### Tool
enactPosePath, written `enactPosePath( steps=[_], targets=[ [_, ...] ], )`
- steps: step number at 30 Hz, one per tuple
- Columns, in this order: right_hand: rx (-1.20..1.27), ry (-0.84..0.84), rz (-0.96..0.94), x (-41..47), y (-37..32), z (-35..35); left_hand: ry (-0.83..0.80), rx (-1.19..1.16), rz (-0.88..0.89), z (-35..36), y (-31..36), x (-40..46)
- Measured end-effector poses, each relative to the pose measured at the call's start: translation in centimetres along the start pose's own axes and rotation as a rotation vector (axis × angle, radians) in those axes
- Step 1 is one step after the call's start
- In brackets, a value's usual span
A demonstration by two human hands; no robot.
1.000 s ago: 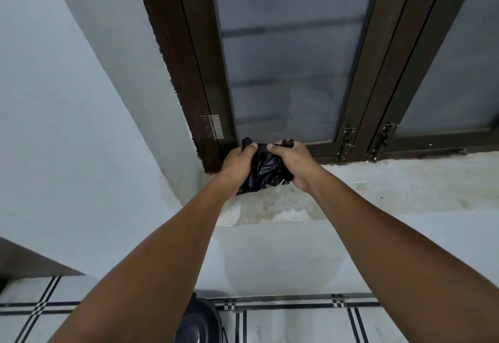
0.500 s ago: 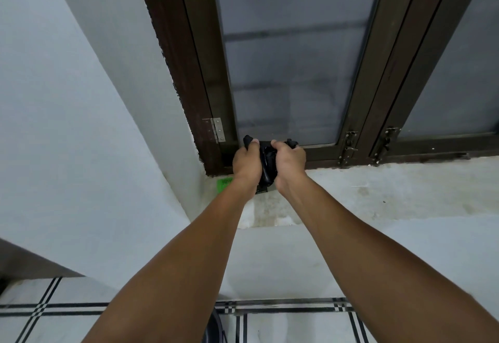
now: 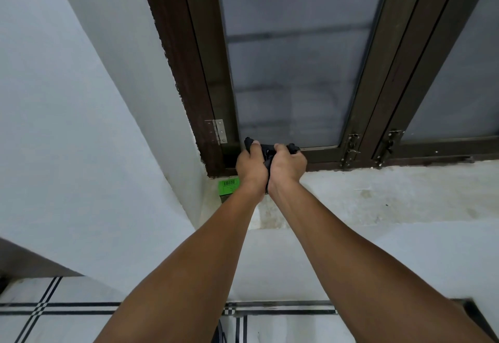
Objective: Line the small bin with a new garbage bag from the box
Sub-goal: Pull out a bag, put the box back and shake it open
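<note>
Both hands are raised in front of the window, knuckles toward the camera, pressed side by side. Left hand is closed, fingers curled around a bunched black garbage bag. Right hand is likewise closed on the same bag, thumb across its top. Only small parts of the bag show: a strip between the two hands, a corner above the left fingers and another beyond the right fingers.

Wall: pale, fills the left side and runs into the corner beside the window.

Window: frosted glass in a dark brown frame, directly behind the hands.

Sill: pale, stained, below the frame and under the wrists.

Floor tiles: white with dark line patterns, along the bottom edge.

Box: green, on the sill in the corner, just left of the left wrist and partly hidden by it.

Hinge: metal, on the frame's left edge, above the left hand.

Latches: two, on the lower frame, right of the hands.
</note>
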State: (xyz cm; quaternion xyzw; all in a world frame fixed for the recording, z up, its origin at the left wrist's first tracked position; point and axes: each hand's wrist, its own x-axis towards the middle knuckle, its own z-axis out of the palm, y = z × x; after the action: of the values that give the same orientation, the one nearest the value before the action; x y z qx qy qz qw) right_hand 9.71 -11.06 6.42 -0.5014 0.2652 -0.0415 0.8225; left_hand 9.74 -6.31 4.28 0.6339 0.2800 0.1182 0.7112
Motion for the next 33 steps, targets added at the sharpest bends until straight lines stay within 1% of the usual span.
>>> enactPosePath(
  steps=[5,6,9,11,13,15,16,18,20,21,23,25,27,29,31,33],
  targets=[
    [0.076,0.001,0.065,-0.1,-0.4,0.4,0.019,-0.071,-0.066,0.2,0.7,0.0],
    [0.101,0.010,0.090,-0.1,-0.6,0.4,0.032,-0.109,-0.102,0.1,0.9,-0.1],
    [0.233,0.077,0.177,0.0,-1.3,0.4,0.096,-0.330,-0.244,-0.3,1.1,-0.3],
    [0.231,0.037,0.194,0.0,-1.4,0.3,0.062,-0.320,-0.256,-0.7,1.2,-0.5],
    [0.148,-0.009,0.171,0.3,-1.6,-0.2,0.014,-0.224,-0.220,-1.5,1.3,0.1],
    [-0.032,-0.098,0.155,0.9,-2.1,-1.2,-0.015,-0.087,-0.172,-2.6,1.9,1.1],
    [-0.153,-0.191,0.164,1.2,-2.4,-1.9,-0.034,-0.020,-0.139,-3.1,2.2,1.6],
    [-0.416,-0.445,0.170,1.9,-3.1,-3.2,-0.088,0.140,-0.058,-3.8,2.9,1.8],
    [-0.673,-0.667,0.124,2.0,-3.7,-3.7,-0.140,0.280,0.009,-4.1,3.2,1.8],
    [-0.793,-0.725,0.096,2.0,-4.1,-3.8,-0.154,0.330,0.044,-4.1,3.1,1.7],
    [-0.982,-0.784,0.086,2.2,-4.9,-3.8,-0.161,0.398,0.098,-4.3,2.9,1.7],
    [-1.098,-0.835,0.092,2.4,-5.6,-3.7,-0.183,0.447,0.116,-4.5,2.5,1.8],
    [-1.108,-0.855,0.085,2.6,-5.7,-3.7,-0.179,0.469,0.115,-4.3,2.6,1.7],
    [-1.014,-0.889,0.101,2.6,-5.4,-4.0,-0.139,0.457,0.083,-4.3,2.5,2.0],
    [-0.936,-0.910,0.106,2.9,-5.2,-4.8,-0.035,0.414,0.028,-5.3,2.5,2.6],
    [-0.815,-0.862,0.152,4.1,-5.4,-6.5,0.054,0.377,0.014,-7.1,2.4,3.5]
  ],
)
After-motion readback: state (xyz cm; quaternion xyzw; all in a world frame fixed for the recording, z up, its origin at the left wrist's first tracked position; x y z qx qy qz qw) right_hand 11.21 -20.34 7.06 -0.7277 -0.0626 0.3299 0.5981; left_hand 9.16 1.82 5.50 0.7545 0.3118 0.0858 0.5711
